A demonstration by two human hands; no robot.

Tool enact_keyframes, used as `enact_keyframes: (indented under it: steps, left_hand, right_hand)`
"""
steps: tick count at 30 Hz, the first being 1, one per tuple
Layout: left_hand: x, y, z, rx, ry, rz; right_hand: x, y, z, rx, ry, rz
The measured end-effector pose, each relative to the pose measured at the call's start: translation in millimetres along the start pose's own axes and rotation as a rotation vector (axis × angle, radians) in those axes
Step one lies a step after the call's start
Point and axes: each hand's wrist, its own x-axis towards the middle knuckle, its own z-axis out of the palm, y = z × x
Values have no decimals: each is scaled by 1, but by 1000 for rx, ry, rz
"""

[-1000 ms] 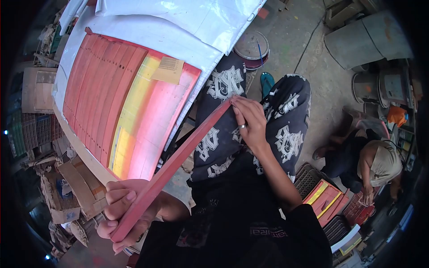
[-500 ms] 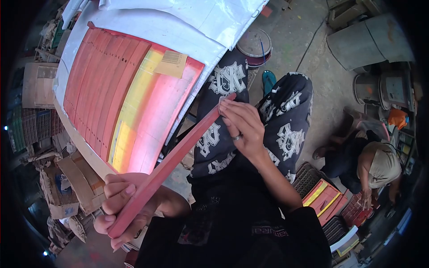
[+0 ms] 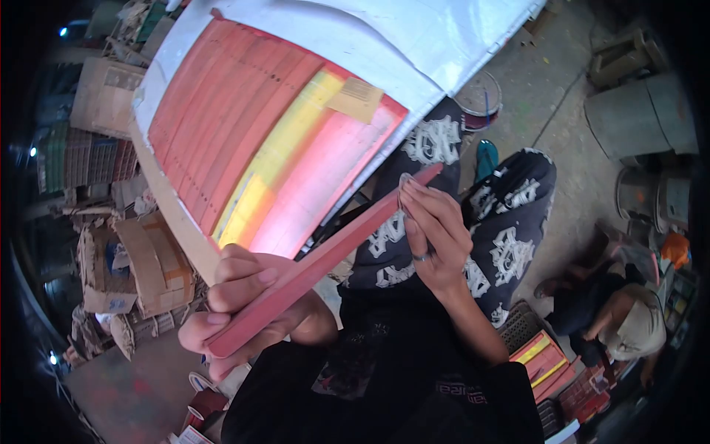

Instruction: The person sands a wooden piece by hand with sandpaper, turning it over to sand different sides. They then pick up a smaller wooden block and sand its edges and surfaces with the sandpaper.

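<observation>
Two hands, one long, straight red bar (image 3: 325,261) – we hold it slantwise above our lap.

Our left hand (image 3: 244,285) curls its fingers closed around the lower end; our right hand (image 3: 441,237) pinches near the upper end, fingers nearly straight, with something small and pale at the tips, too small to tell. Beside us lie several closely packed, flat red strips (image 3: 237,103) – too tight to count surely – and one brown cardboard piece (image 3: 356,99). One co-worker (image 3: 629,318) bends at right.
</observation>
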Motion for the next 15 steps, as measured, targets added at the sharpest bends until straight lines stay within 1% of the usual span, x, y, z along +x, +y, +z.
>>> enact_keyframes:
  steps: [3,4,5,7,10,13,14,15]
  left_hand:
    - [0,1,4,-24,18,-14]
    - [1,0,0,-71,-36,14]
    - [2,1,2,-53,-39,10]
    - [-3,-1,-9,-126,-37,4]
    - [2,2,5,-17,21,-4]
    - [4,2,1,40,17,2]
    - [4,0,-14,-57,-138,35]
    - [2,-1,-16,-106,-95,38]
  right_hand:
    - [9,-25,-2,32,-54,-50]
    - [13,-32,-3,57,-67,-68]
    - [16,-40,-1,79,-80,-86]
    - [24,-54,2,128,-84,-123]
    - [37,-72,6,205,-99,-181]
    - [51,-92,11,266,-114,-241]
    - [56,-99,11,282,-124,-259]
    - [59,-104,12,292,-134,-278]
